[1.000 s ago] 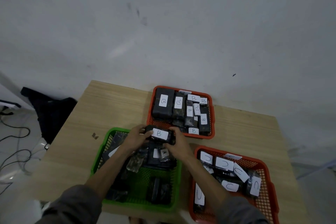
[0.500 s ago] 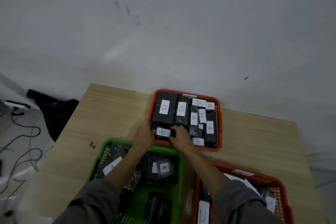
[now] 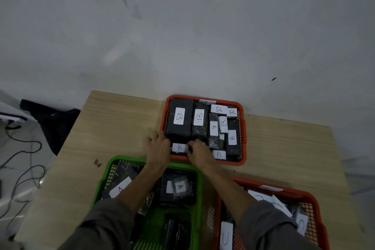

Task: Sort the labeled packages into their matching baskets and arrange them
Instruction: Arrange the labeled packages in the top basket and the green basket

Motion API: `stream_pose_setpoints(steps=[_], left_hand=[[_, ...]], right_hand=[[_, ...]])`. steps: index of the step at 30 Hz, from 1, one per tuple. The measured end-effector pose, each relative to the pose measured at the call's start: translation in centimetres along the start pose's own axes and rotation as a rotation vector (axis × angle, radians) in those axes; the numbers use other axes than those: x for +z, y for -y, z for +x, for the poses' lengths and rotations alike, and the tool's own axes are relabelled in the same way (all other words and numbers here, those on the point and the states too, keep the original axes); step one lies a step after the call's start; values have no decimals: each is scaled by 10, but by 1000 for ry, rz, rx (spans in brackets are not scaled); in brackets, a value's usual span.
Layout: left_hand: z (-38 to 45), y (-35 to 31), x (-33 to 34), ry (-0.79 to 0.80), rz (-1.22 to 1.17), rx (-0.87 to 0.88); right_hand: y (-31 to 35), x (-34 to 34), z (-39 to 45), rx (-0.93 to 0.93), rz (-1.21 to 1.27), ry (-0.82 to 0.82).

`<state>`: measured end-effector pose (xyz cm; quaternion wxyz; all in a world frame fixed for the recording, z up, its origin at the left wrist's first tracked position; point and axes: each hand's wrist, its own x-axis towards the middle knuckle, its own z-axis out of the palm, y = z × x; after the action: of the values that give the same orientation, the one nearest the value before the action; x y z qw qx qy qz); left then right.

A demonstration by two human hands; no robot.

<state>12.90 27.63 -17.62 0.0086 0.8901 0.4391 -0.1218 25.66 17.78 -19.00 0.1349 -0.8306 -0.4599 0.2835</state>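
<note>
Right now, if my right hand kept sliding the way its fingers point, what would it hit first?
Probably the big black package labeled B at the far left of the red basket; your right hand points there, though depth is unclear.

Both hands are down at the near edge of the B basket (image 3: 244, 128), left hand (image 3: 158, 148) and right hand (image 3: 199, 152) gripping either end of a B package (image 3: 179, 147). Green A basket (image 3: 105, 176) and the C basket (image 3: 316, 205) sit nearer on the surface (image 3: 121, 119).
</note>
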Motion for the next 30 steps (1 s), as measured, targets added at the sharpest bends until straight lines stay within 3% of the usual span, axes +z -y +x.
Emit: stream_pose_setpoints(steps=[8,16,25,30], left_hand=[[10,-1,0,110,44,38],[32,-7,10,229,86,143],[25,4,25,172,6,168],[33,-5,17,281,88,180]], right_hand=[[7,0,-2,-21,-118,42],[13,6,2,78,-160,137],[12,15,-2,-3,-195,44],[17,9,5,104,-199,157]])
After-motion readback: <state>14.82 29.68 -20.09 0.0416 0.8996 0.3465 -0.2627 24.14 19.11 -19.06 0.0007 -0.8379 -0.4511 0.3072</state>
